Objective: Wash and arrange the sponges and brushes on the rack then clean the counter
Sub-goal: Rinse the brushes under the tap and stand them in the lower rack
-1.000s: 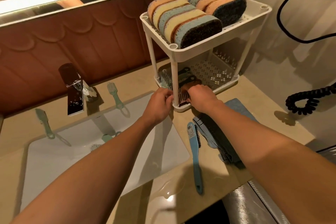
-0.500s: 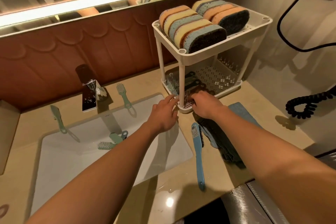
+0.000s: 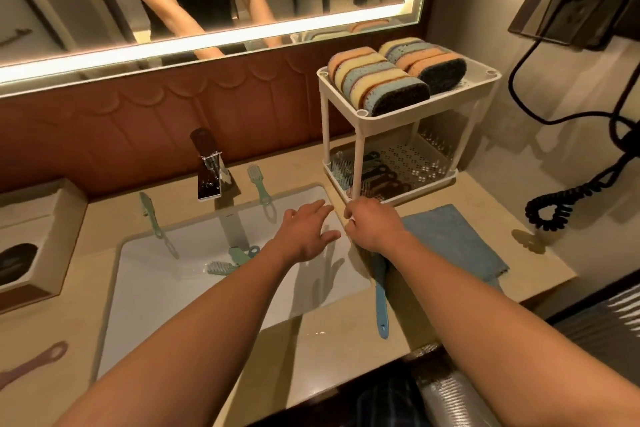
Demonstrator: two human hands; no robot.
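A white two-shelf rack (image 3: 410, 112) stands at the back right of the counter. Several sponges (image 3: 377, 87) fill its top shelf, and dark brushes (image 3: 381, 178) lie on the lower shelf. My left hand (image 3: 304, 232) hovers open over the sink's right edge. My right hand (image 3: 374, 225) is just in front of the rack's front leg, fingers curled over the head of a blue brush (image 3: 381, 305) lying on the counter; whether it grips the brush is hidden. A green brush (image 3: 228, 262) lies in the sink (image 3: 166, 295).
Two green brushes (image 3: 152, 215) (image 3: 259, 184) lie on the counter either side of the faucet (image 3: 207, 170). A blue cloth (image 3: 450, 239) lies right of my right hand. A purple brush (image 3: 31, 364) is at the front left, a tissue box (image 3: 31, 218) at far left, a coiled cord (image 3: 554, 208) at right.
Both hands have pulled back from the rack's lower shelf toward me. The left hand opened over the sink edge; the right dropped onto the blue brush's head.
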